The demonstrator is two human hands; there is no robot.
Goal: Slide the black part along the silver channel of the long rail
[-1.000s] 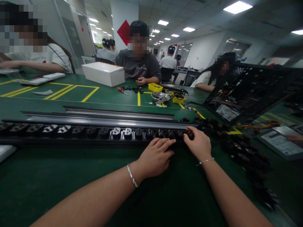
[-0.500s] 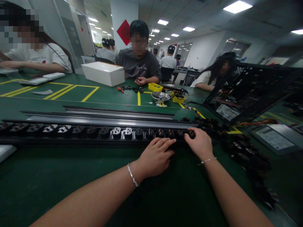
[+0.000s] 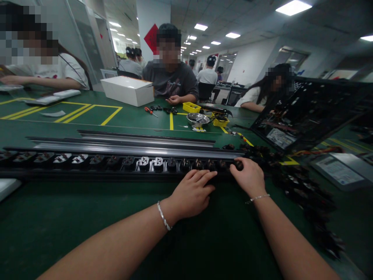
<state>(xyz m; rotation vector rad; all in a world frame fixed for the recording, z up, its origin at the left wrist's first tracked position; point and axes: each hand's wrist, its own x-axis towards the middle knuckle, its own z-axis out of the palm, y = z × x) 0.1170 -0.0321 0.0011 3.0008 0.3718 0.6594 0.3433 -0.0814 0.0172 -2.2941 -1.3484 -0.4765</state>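
Rail [image 3: 110, 175] lies crosswise on the desk [image 3: 72, 206], short of its middle, running roughly along the far edge; black, a long straight trough with upright walls. Step in hand, we judge: placing or straightening sockets [image 3: 158, 163] at its right end. Behind it, nearer the far edge, two strips [image 3: 140, 149]: long, grooved, with a dull silver sheen like metal. Right of the rail a pile [image 3: 309, 190] of small dark parts trails toward the desk's right edge; too blurred for us to sort. Our left hand [image 3: 194, 194] rests palm down, fingers loosely spread and bent, tips at the rail's near wall, gripping nothing we can see. Our right hand [image 3: 250, 175] pinches the end socket [image 3: 239, 165] between thumb and forefinger, partly hiding it. By our judgement the next move calls for the left to steady the rail while the right presses that piece level. Row of sockets: blocky, apparently moulded plastic, mostly black, a few silvery. Contacts [image 3: 199, 164]: small, coppery where they show.
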